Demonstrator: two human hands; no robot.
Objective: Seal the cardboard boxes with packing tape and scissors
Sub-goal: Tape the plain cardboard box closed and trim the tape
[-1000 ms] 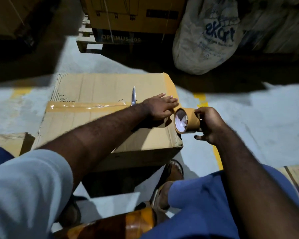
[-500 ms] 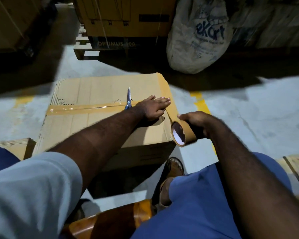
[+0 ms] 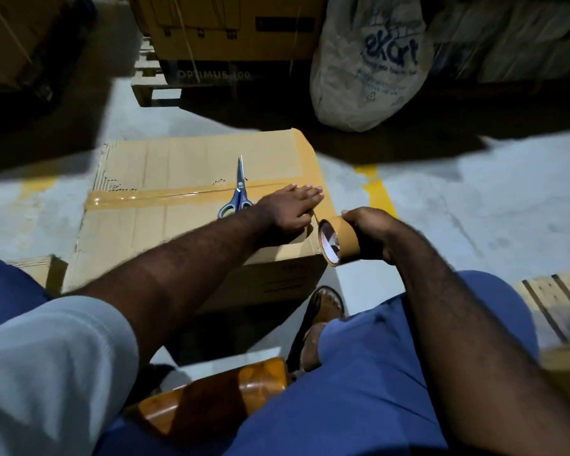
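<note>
A cardboard box [image 3: 165, 232] stands on the floor in front of me, with a strip of brown tape along its top seam. Blue-handled scissors [image 3: 238, 192] lie on the box top across that tape, blades pointing away. My left hand [image 3: 293, 209] lies flat, fingers together, pressing the tape near the box's right edge. My right hand [image 3: 372, 232] grips a brown tape roll [image 3: 338, 241] just off the box's right side. A short strip of tape runs from the roll up to under my left hand.
A stack of brown tape rolls [image 3: 211, 399] lies by my lap. A white sack [image 3: 369, 64] and large cartons on a pallet [image 3: 231, 34] stand behind the box. A smaller box [image 3: 37, 268] sits at left, a wooden pallet [image 3: 560, 301] at right. My sandalled foot [image 3: 323, 311] rests beside the box.
My right hand has lowered the roll beside the box's right edge. The left hand stays pressed on the tape, and the scissors' handles have come into view beside my left forearm.
</note>
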